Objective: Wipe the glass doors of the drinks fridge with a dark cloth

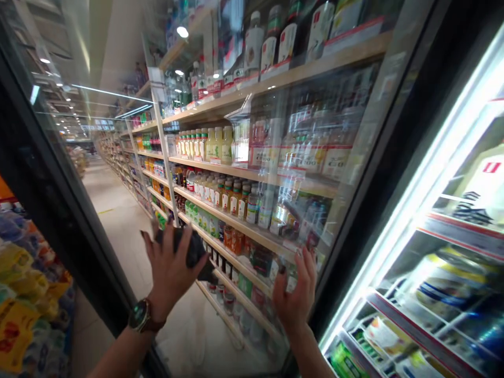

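Note:
In the head view, a black-framed glass door (220, 320) fills the middle. My left hand (171, 260), with a watch (140, 315) on the wrist, has its fingers spread over a dark cloth (197, 254) and holds it against the glass. Part of the cloth is hidden behind that hand. To the right, my right hand (297, 291) is raised with fingers apart and slightly bent, its fingertips at the glass near the door's right frame. Nothing shows in it.
A lit refrigerated case (394, 278) with bottles and packs stands at the right. Bottles on wooden shelves (252, 168) appear in the glass, alongside an aisle floor (118, 194). Yellow and blue packages (27, 294) are stacked at the lower left.

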A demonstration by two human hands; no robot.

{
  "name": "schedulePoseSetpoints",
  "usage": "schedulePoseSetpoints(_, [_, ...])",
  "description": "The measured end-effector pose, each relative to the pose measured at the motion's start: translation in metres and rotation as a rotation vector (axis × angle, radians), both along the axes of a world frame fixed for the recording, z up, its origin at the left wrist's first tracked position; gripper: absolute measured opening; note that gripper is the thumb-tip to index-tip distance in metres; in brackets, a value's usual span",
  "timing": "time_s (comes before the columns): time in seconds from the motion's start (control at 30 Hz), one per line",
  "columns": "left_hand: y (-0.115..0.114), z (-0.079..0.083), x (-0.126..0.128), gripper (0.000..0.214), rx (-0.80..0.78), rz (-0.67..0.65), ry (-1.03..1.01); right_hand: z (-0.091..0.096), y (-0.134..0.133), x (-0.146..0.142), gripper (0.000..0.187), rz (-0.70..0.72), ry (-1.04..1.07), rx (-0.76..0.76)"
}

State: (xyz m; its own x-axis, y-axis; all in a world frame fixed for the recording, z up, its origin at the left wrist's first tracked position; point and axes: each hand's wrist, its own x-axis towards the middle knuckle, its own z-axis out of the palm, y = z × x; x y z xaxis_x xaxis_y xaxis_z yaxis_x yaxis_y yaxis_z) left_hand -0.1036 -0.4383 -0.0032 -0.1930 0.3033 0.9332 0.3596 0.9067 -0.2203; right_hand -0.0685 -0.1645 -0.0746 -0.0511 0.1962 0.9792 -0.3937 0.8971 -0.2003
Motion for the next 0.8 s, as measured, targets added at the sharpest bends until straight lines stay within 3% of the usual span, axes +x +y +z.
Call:
schedulePoseSetpoints(0.07, [0.003,-0.042,0.002,0.079,-0.285,-0.075,-0.026,-0.008,0.013,0.001,0.072,-0.037,-0.015,0.005])
schedulePoseSetpoints(0.1, [0.002,-0.052,0.003,0.071,-0.431,-0.101,-0.04,-0.011,0.018,0.001,0.072,-0.048,-0.024,0.022])
schedulePoseSetpoints(0.13, [-0.002,-0.051,0.003,0.065,-0.554,-0.112,-0.052,-0.013,0.023,0.002,0.073,-0.058,-0.032,0.037])
schedulePoseSetpoints(0.17, [-0.008,-0.036,0.002,0.063,-0.631,-0.106,-0.06,-0.015,0.027,0.004,0.073,-0.069,-0.033,0.049])
schedulePoseSetpoints(0.23, [-0.016,0.025,0.001,0.068,-0.62,-0.061,-0.055,-0.017,0.036,0.007,0.073,-0.095,-0.032,0.055])
schedulePoseSetpoints(0.3, [-0.012,0.102,-0.002,0.074,-0.381,-0.002,0.012,-0.02,0.045,0.011,0.071,-0.113,-0.038,0.016])
schedulePoseSetpoints(0.33, [-0.004,0.13,-0.004,0.077,-0.251,0.01,0.038,-0.023,0.048,0.013,0.071,-0.115,-0.047,-0.008])
schedulePoseSetpoints(0.37, [0.008,0.146,-0.005,0.079,-0.153,0.016,0.048,-0.025,0.05,0.016,0.07,-0.111,-0.06,-0.028])
schedulePoseSetpoints(0.4, [0.022,0.147,-0.007,0.082,-0.115,0.012,0.047,-0.029,0.052,0.019,0.07,-0.104,-0.073,-0.044])
schedulePoseSetpoints(0.43, [0.039,0.131,-0.008,0.085,-0.15,-0.008,0.042,-0.032,0.052,0.022,0.07,-0.098,-0.084,-0.052])
schedulePoseSetpoints(0.47, [0.055,0.103,-0.008,0.087,-0.258,-0.034,0.031,-0.036,0.053,0.026,0.07,-0.092,-0.096,-0.055])
schedulePoseSetpoints(0.57, [0.089,-0.004,-0.007,0.086,-0.818,-0.147,0.006,-0.044,0.054,0.036,0.07,-0.079,-0.123,-0.05])
schedulePoseSetpoints(0.6, [0.095,-0.026,-0.007,0.081,-0.965,-0.206,0.0,-0.046,0.056,0.04,0.071,-0.075,-0.131,-0.053])
schedulePoseSetpoints(0.63, [0.1,-0.033,-0.008,0.076,-1.072,-0.261,-0.011,-0.048,0.058,0.043,0.071,-0.071,-0.141,-0.059])
schedulePoseSetpoints(0.67, [0.104,-0.023,-0.009,0.072,-1.123,-0.306,-0.023,-0.05,0.061,0.046,0.071,-0.068,-0.149,-0.067])
schedulePoseSetpoints(0.7, [0.109,0.001,-0.011,0.071,-1.117,-0.335,-0.032,-0.052,0.065,0.049,0.071,-0.068,-0.153,-0.08])
schedulePoseSetpoints(0.8, [0.137,0.118,-0.016,0.072,-0.848,-0.277,-0.058,-0.056,0.077,0.056,0.07,-0.07,-0.156,-0.132])
